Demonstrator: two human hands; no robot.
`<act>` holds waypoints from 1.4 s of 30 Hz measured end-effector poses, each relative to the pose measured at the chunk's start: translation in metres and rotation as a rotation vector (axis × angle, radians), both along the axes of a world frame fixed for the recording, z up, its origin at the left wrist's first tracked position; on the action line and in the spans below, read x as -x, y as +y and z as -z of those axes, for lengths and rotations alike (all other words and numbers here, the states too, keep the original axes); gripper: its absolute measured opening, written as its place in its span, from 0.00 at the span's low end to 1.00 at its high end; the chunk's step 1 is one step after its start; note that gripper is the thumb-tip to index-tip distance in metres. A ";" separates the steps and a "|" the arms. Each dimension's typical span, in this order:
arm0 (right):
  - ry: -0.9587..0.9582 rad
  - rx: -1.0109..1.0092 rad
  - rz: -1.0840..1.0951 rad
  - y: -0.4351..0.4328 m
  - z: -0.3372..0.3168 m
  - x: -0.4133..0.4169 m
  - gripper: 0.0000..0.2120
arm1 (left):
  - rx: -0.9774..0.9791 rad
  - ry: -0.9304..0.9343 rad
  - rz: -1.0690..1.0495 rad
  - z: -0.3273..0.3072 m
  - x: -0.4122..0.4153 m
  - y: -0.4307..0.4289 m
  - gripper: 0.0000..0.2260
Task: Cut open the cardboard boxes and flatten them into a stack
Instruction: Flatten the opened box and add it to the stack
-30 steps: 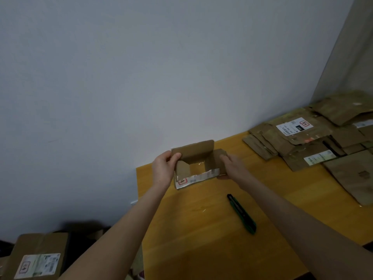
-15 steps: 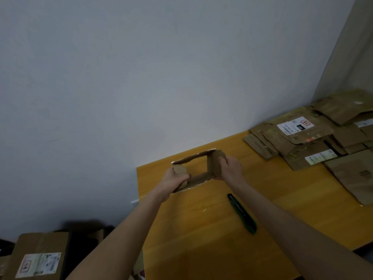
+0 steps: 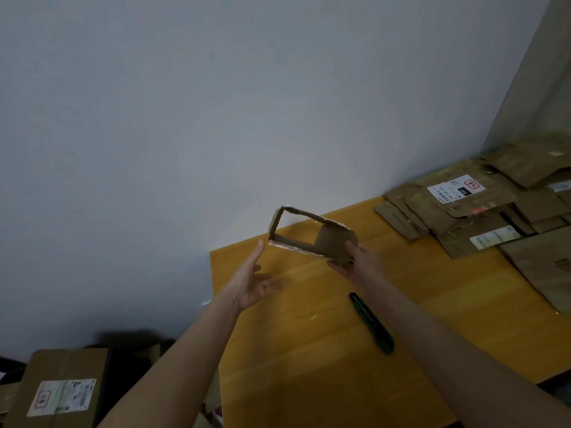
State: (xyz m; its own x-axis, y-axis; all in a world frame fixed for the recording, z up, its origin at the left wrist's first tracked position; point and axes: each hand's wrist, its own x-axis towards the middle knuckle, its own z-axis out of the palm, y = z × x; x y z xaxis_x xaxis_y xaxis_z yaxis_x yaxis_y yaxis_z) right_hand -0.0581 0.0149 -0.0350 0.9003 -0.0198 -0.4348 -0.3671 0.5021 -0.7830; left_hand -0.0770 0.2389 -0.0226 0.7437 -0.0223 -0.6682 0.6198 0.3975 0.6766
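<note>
Both forearms reach forward over the table. The left hand is open with straight fingers, just beside the opened box. The right hand grips the box's right end, holding it above the table's far-left corner.

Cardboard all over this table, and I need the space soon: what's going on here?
A person is flattening boxes. The right hand grips one end of an opened box, a half-collapsed sleeve held above the wooden table; the left hand is open beside its other end. A green utility knife lies on the table. Flattened boxes are piled at the right, and a taped box sits low at left.
</note>
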 end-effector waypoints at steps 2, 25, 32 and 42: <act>-0.007 -0.052 -0.053 0.000 0.002 0.000 0.06 | 0.153 0.024 -0.045 0.000 0.001 -0.002 0.46; 0.106 0.451 -0.508 -0.010 0.027 0.010 0.46 | -0.074 -0.042 0.083 0.016 0.004 0.012 0.14; 0.044 0.633 -0.414 -0.004 0.052 0.013 0.29 | -0.149 -0.081 0.072 0.028 0.012 0.011 0.18; 0.150 1.429 -0.637 0.032 0.117 0.034 0.17 | -0.957 0.085 0.057 0.125 0.029 -0.010 0.23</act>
